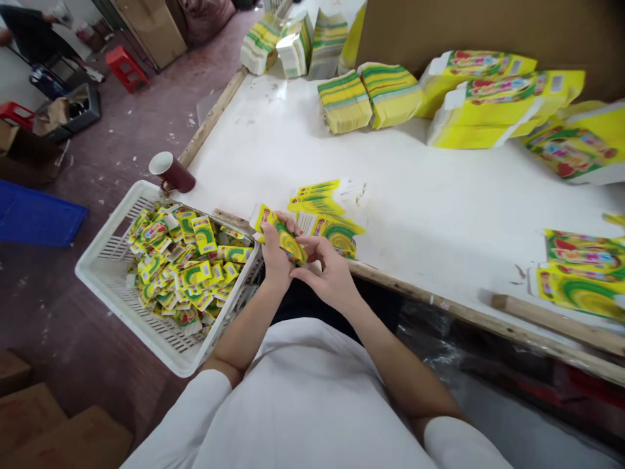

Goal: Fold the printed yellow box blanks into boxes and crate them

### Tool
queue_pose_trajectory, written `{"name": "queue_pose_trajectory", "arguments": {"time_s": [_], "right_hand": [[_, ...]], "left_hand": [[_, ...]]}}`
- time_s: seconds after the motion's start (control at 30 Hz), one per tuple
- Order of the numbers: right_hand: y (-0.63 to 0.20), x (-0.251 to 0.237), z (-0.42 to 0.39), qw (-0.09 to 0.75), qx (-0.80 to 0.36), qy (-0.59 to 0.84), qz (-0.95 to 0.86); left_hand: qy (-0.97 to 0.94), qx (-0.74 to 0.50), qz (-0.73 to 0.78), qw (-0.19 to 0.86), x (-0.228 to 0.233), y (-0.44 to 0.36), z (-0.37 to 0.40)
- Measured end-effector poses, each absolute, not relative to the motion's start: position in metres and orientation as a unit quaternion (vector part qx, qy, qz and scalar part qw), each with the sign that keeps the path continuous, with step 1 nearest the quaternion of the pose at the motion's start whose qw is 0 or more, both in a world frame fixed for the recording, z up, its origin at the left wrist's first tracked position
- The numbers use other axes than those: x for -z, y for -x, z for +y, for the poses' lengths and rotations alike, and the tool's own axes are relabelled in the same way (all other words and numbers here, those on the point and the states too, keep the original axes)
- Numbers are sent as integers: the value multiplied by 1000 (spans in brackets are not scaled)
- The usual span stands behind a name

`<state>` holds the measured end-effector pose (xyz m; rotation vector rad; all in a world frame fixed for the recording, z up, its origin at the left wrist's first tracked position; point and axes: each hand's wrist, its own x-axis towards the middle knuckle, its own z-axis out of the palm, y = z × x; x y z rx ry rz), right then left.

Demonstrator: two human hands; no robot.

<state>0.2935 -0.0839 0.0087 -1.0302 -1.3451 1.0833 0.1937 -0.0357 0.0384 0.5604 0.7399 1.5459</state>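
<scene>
Both hands were on one small flat yellow-green printed carton blank (283, 240), held just off the near edge of the white surface (415, 195), above the lap. Left hand (274, 251) was curled shut around the blank's left end, thumb on top. Right hand (326, 270) was half closed, fingertips (299, 255) pinching the blank's right end.

Landmark: white slatted plastic basket (122, 280).
- The basket sat directly left of the hands, touching the surface's near edge, and was heaped with small folded yellow-green cartons (188, 267).
- Dark red ceramic mug (170, 172) lay on its side just behind the basket, at the surface's left rim.
- Short fanned pile of flat yellow-green blanks (325, 212) lay right of the basket, just beyond the held blank.
- Stacks of larger yellow-green flat cartons (368, 98) stood far behind and right of the basket, with bigger yellow boxes (493, 98) further right.
- More flat printed sheets (581, 270) lay far right of the basket, with a wooden strip (551, 322) beside them at the near edge.
- Red plastic stool (125, 66) stood on the floor well behind the basket.
</scene>
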Motion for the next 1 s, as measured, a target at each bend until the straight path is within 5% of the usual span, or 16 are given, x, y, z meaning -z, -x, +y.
{"name": "queue_pose_trajectory", "arguments": {"time_s": [0.23, 0.4, 0.5, 0.63, 0.7, 0.8, 0.9, 1.0], "right_hand": [[-317, -11, -71, 565, -336, 487, -576], [-338, -18, -67, 489, -165, 541, -664], [-343, -21, -67, 415, -78, 535, -732], [-334, -25, -70, 453, -53, 471, -755], [-329, -25, -70, 499, -106, 517, -688], [-324, -20, -67, 542, -369, 520, -547], [-321, -13, -63, 489, -657, 379, -432], [-322, -7, -62, 444, -741, 305, -402]], "left_hand": [[-341, -644, 407, 550, -7, -172, -40], [-546, -558, 424, 460, -25, -130, -29], [-739, -431, 404, 325, -48, -116, -29], [-813, -238, 456, 273, -51, -128, -35], [-808, -237, 465, 274, -43, -138, -39], [-822, -286, 420, 256, -35, -150, -45], [-845, -321, 355, 239, -31, -155, -50], [-869, -311, 324, 207, -30, -155, -53]]}}
